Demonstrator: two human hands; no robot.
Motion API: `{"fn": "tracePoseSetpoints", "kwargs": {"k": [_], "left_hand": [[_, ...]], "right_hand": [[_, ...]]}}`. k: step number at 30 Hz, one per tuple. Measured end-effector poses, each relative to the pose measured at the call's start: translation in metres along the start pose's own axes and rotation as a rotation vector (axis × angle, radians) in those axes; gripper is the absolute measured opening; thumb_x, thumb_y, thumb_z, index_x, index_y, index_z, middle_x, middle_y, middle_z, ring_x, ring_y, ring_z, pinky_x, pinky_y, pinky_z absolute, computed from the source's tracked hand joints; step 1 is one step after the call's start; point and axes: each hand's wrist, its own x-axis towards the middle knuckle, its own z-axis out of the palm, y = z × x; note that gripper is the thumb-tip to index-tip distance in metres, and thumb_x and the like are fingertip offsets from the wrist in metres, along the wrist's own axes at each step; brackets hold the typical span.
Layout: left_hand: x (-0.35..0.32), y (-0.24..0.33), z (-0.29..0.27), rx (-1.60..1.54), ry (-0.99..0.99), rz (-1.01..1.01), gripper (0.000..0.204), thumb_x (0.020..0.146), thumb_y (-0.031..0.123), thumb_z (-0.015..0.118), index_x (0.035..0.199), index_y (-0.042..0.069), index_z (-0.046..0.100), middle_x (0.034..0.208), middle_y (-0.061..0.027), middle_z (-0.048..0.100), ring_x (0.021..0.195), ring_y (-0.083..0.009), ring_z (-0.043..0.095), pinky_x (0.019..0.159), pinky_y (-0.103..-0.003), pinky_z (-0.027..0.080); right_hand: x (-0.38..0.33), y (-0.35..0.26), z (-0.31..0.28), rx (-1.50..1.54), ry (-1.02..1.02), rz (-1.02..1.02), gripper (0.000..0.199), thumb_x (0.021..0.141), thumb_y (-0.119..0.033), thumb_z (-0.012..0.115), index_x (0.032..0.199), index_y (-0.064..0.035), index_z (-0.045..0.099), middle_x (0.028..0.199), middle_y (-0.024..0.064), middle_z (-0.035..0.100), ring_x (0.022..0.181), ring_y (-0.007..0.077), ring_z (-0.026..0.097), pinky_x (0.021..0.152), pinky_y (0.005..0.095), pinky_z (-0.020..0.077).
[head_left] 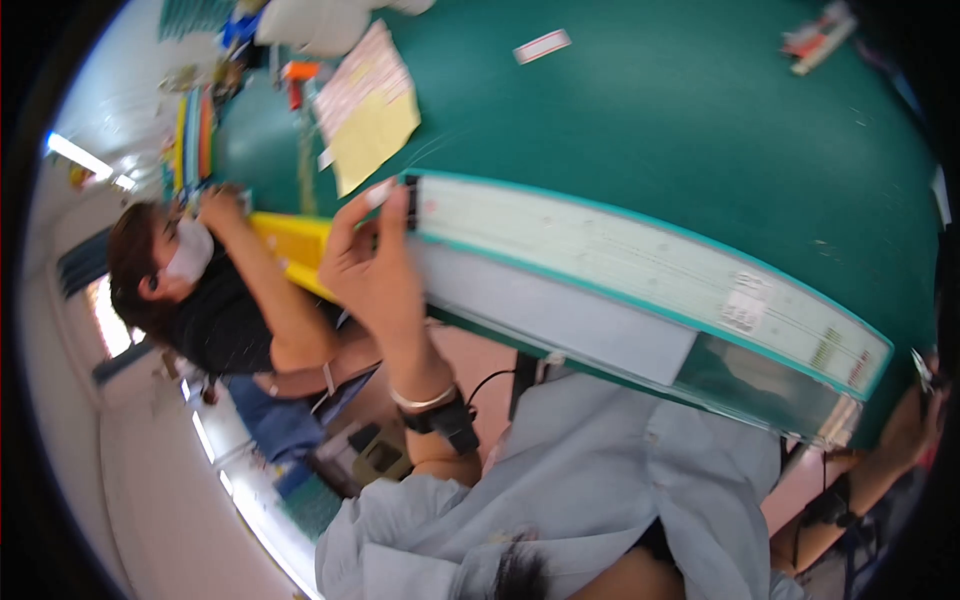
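Observation:
A long, flat, pale panel with a teal edge (600, 250) lies across the green table in front of me, with a black end strip at its left. My left hand (375, 265) is closed in a pinch on that black-ended corner, and a small white piece shows at its fingertips. Alongside the panel, on my side, runs a grey-white strip (560, 315) under clear plastic. My right hand (930, 410) is at the far right rim, its fingers closed around a small shiny metal object (922, 368); blur and the dark edge hide its kind.
Beyond the panel spreads the green tabletop (640, 110). On it lie pink-and-yellow paper sheets (375, 115), a small white label with a red border (542, 46) and a blurred red-and-white item (820, 38). At left a masked co-worker (220, 300) works near a yellow tray (290, 245).

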Motion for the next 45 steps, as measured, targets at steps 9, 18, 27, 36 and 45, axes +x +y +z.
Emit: {"fn": "tracePoseSetpoints", "kwargs": {"k": [9, 18, 27, 36, 45], "left_hand": [[0.005, 0.002, -0.026, 0.398, -0.014, 0.088, 0.024, 0.096, 0.012, 0.069, 0.112, -0.005, 0.067, 0.102, -0.0117, 0.073, 0.092, -0.0188, 0.069, 0.082, -0.029, 0.054], [-0.034, 0.014, -0.03, 0.321, -0.201, 0.416, 0.026, 0.086, 0.001, 0.071, 0.112, -0.003, 0.065, 0.1, -0.0075, 0.067, 0.093, -0.0187, 0.062, 0.087, -0.033, 0.049], [-0.027, 0.031, -0.019, 0.108, -0.026, 0.509, 0.035, 0.072, 0.002, 0.085, 0.1, 0.001, 0.064, 0.085, -0.0105, 0.07, 0.076, -0.0281, 0.067, 0.068, -0.036, 0.054], [-0.029, 0.014, -0.033, 0.191, -0.023, 0.516, 0.052, 0.076, 0.006, 0.084, 0.118, 0.0, 0.053, 0.113, -0.0143, 0.067, 0.102, -0.0311, 0.065, 0.092, -0.041, 0.05], [-0.038, -0.006, -0.041, 0.052, -0.013, 0.431, 0.069, 0.077, 0.003, 0.081, 0.133, -0.001, 0.042, 0.135, -0.0214, 0.054, 0.127, -0.0391, 0.051, 0.107, -0.045, 0.04]], "right_hand": [[-0.034, -0.037, 0.166, -0.243, -0.95, -0.605, 0.036, 0.069, 0.008, 0.052, 0.104, 0.0009, 0.053, 0.095, 0.0157, 0.05, 0.078, 0.0299, 0.055, 0.072, 0.039, 0.0454], [-0.141, 0.011, 0.322, -0.458, -1.32, -0.574, 0.024, 0.08, -0.011, 0.066, 0.099, 0.0011, 0.059, 0.096, 0.0194, 0.063, 0.082, 0.0412, 0.067, 0.069, 0.0472, 0.0536], [-0.137, 0.015, 0.343, -0.651, -1.422, -0.445, 0.008, 0.089, -0.002, 0.066, 0.092, 0.003, 0.06, 0.086, 0.0204, 0.064, 0.076, 0.0379, 0.062, 0.067, 0.0436, 0.0478], [-0.146, 0.015, 0.379, -0.639, -1.461, -0.409, 0.005, 0.09, 0.001, 0.061, 0.091, 0.0035, 0.057, 0.08, 0.0204, 0.058, 0.067, 0.0355, 0.055, 0.063, 0.0398, 0.0448], [-0.158, 0.038, 0.403, -0.729, -1.485, -0.811, 0.008, 0.095, -0.008, 0.056, 0.095, -0.0001, 0.054, 0.082, 0.018, 0.059, 0.075, 0.041, 0.059, 0.065, 0.049, 0.0448]]}}
